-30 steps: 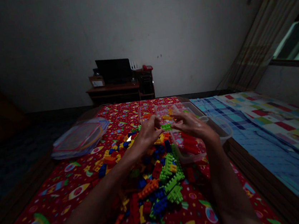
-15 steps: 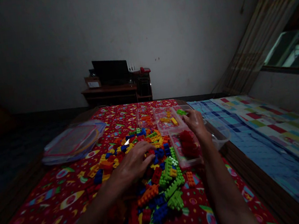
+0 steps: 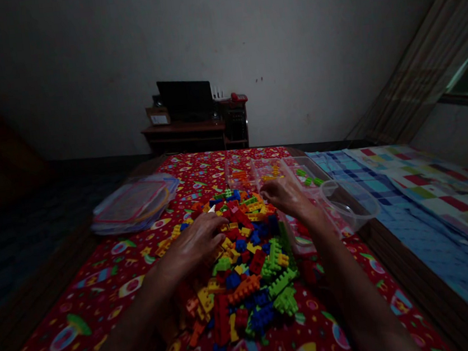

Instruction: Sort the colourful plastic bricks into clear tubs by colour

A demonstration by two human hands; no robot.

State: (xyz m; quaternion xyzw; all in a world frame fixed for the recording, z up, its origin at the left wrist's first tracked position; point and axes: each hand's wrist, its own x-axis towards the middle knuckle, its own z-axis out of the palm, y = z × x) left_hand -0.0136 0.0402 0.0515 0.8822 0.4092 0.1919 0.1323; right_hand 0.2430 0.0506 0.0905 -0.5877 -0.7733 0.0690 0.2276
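Find a loose heap of red, yellow, blue, orange and green studded plastic bricks [image 3: 241, 242] on the red cartoon-print cloth [image 3: 83, 299]. Note the left hand [image 3: 199, 238] low over the heap's left side, fingers half-spread and loosely bent, nothing visibly held. Note the right hand [image 3: 284, 195] by the heap's far right edge, thumb and fingers bent close together; cannot tell whether around a brick.

Best to pick from the top, pinching across the flat sides rather than the studs. Use the left fingers to spread buried pieces gently, likely avoiding a slide. Lift the right wrist well over the clear plastic box with green bricks [image 3: 315, 165] and the nearer box under the forearm, since light, see-through walls could easily be bumped.
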